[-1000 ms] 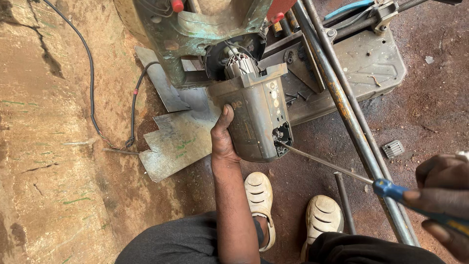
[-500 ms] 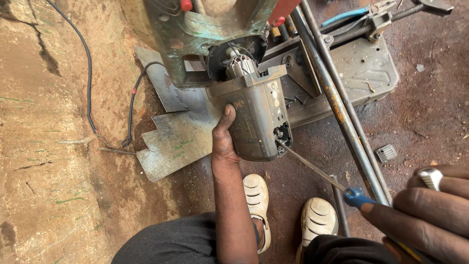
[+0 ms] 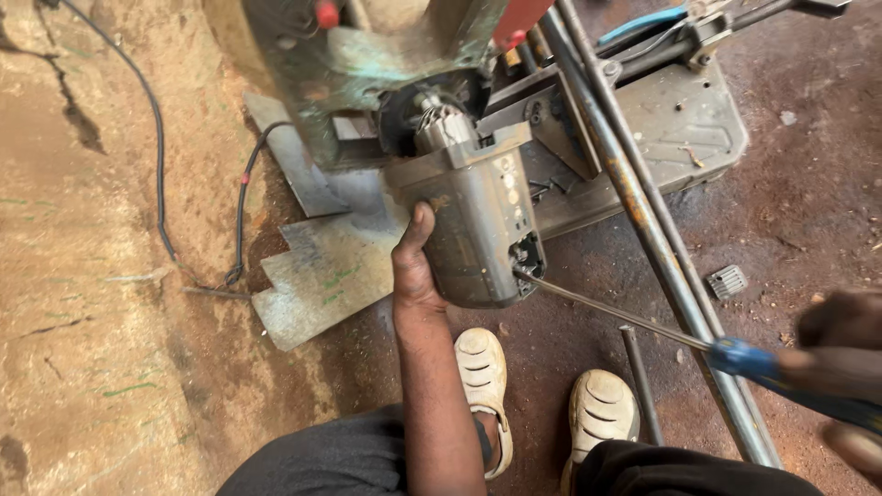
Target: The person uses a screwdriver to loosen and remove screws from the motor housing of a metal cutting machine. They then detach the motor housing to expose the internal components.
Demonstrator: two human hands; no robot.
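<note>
My left hand [image 3: 415,266] grips the left side of a grey motor housing [image 3: 478,220] that belongs to a cut-off saw standing on the ground. The housing's far end shows copper windings. My right hand [image 3: 841,358], blurred at the right edge, holds a blue-handled screwdriver [image 3: 763,366]. Its long steel shaft [image 3: 611,310] runs up and left, and its tip rests in the black opening at the housing's lower right corner [image 3: 525,266].
The saw's grey base plate [image 3: 684,129] lies at the upper right. A rusty steel pipe [image 3: 657,239] runs diagonally across it. A black cable [image 3: 156,184] trails over brown earth at left. A metal sheet [image 3: 322,271] lies under the motor. My white sandals [image 3: 482,367] are below.
The view has shifted slightly. My right hand has drawn a little right and down with the screwdriver, its tip still at the housing's corner. My left hand keeps its grip.
</note>
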